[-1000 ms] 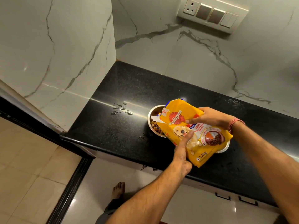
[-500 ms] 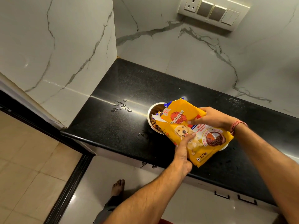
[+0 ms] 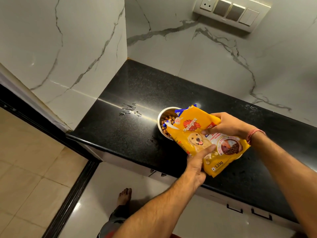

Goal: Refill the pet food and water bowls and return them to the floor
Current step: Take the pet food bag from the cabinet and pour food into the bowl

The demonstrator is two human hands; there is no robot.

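Observation:
A yellow pet food bag (image 3: pixel 193 133) is tilted with its torn mouth over a steel bowl (image 3: pixel 162 115) on the black countertop (image 3: pixel 130 134). Brown kibble (image 3: pixel 167 119) lies in the bowl. My left hand (image 3: pixel 197 162) grips the bag's lower near edge. My right hand (image 3: pixel 226 124) holds the bag's upper far side. The bag hides the right part of the bowl. A second bowl, seen earlier behind the bag, is hidden now.
Water drops (image 3: pixel 130 109) lie on the counter left of the bowl. Marble walls close the left and back; a switch panel (image 3: pixel 231 12) sits high on the back wall. Below the counter edge are white cabinet fronts, the tiled floor and my bare foot (image 3: pixel 124 196).
The bag has stayed tilted over the bowl with both hands on it. The view has shifted slightly, and the white rim below the bag's right end no longer shows.

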